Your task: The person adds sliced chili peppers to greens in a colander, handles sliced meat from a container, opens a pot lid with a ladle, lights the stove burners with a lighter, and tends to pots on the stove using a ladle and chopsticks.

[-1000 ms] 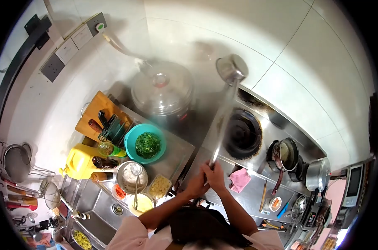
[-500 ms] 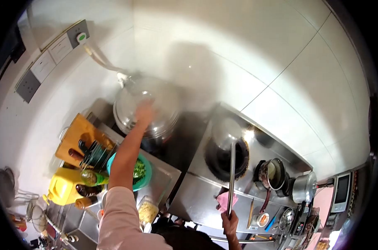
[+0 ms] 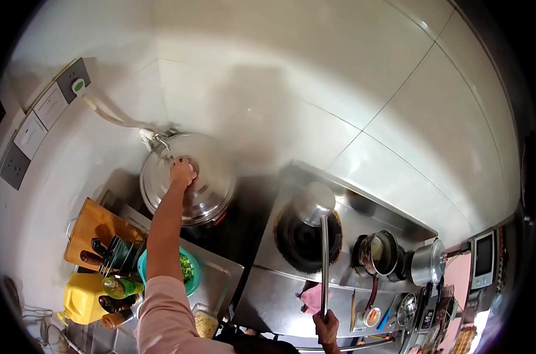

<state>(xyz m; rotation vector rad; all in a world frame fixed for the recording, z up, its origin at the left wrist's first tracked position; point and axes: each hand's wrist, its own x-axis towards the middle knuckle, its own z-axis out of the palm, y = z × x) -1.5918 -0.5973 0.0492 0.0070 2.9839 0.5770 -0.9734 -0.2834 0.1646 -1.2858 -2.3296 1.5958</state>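
My left hand (image 3: 184, 172) reaches out to the large steel pot in the corner. Its fingers are closed round the handle at the middle of the round pot lid (image 3: 212, 159), which lies on top of the pot (image 3: 200, 219). In my right hand (image 3: 326, 328) is the long handle of a metal ladle (image 3: 324, 253), gripped low down. The ladle's bowl (image 3: 315, 203) hangs over the black wok burner (image 3: 306, 248) on the stove. Under my left forearm stands a turquoise bowl (image 3: 192, 280) of chopped greens, partly hidden by the arm.
Left of my arm are a yellow jug (image 3: 85, 298), a knife holder (image 3: 121, 256), a wooden board (image 3: 85, 227) and several bottles. To the right stand a small saucepan (image 3: 381, 253) and a steel pot (image 3: 426, 265). A pink cloth (image 3: 310, 300) lies near the ladle handle.
The steam over the pot has thinned, and the lid and my left hand now show clearly. My view has shifted a little. The ladle is still over the burner in my right hand.
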